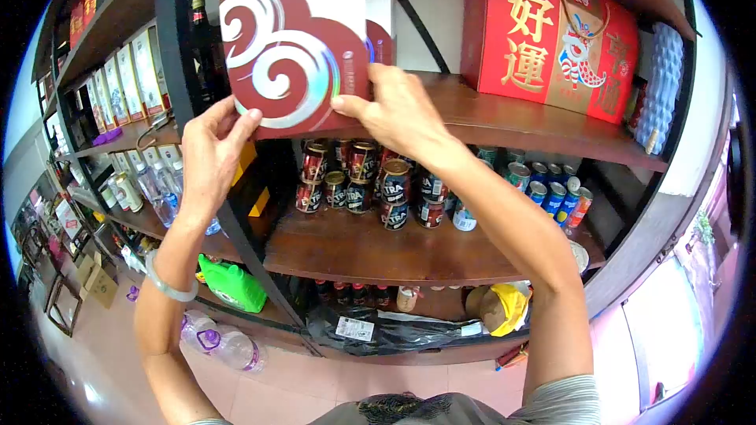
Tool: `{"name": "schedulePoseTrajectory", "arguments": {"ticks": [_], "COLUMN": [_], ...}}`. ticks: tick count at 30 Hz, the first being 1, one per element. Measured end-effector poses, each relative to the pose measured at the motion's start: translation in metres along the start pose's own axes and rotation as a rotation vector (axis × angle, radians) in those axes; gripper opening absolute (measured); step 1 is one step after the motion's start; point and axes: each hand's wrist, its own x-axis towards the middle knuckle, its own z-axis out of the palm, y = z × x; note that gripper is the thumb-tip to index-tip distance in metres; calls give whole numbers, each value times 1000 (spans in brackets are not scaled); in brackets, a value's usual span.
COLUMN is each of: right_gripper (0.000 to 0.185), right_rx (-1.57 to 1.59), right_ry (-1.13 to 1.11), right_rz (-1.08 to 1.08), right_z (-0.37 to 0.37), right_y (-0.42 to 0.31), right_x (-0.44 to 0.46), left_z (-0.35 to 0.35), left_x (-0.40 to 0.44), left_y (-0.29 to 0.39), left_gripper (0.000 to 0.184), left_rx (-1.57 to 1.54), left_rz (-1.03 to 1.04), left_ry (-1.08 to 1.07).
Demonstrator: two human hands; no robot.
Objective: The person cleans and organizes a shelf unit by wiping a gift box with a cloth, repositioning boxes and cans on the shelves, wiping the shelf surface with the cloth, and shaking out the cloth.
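Observation:
A tall white and dark red gift box (311,39) with silvery cloud swirls stands upright at the upper shelf, its top cut off by the view's edge. My left hand (211,149) grips its lower left corner, thumb on the front face. On the lower right side, my right hand (402,114) holds the box with the thumb on the front and the fingers around the edge. Part of a similar white and red box (380,12) shows behind it. Below my hands, several dark drink cans (394,181) are stacked on the middle shelf (354,256).
A red gift box (512,39) with gold characters stands on the upper shelf at right, beside a blue bumpy roll (658,86). Blue cans (555,197) stand lower right. A green jug (232,283), black plastic wrap (339,327) and large clear bottles (224,344) are below.

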Motion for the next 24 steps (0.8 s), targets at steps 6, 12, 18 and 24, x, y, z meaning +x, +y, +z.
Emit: {"name": "schedulePoseTrajectory", "arguments": {"ticks": [6, 12, 18, 24], "right_gripper": [38, 41, 54, 47], "right_rx": [30, -79, -348, -333], "right_ry": [129, 124, -18, -1], "right_rz": [29, 71, 165, 149], "right_z": [-70, -111, -102, -106], "right_y": [47, 103, 96, 130], "right_x": [-44, -39, -13, 6], "left_z": [70, 149, 141, 165], "left_x": [11, 49, 71, 92], "left_y": [36, 33, 14, 24], "left_gripper": [23, 35, 33, 34], "left_rx": [-6, 224, 333, 443], "left_rz": [113, 230, 168, 189], "left_ry": [-165, -69, -78, -166]}}
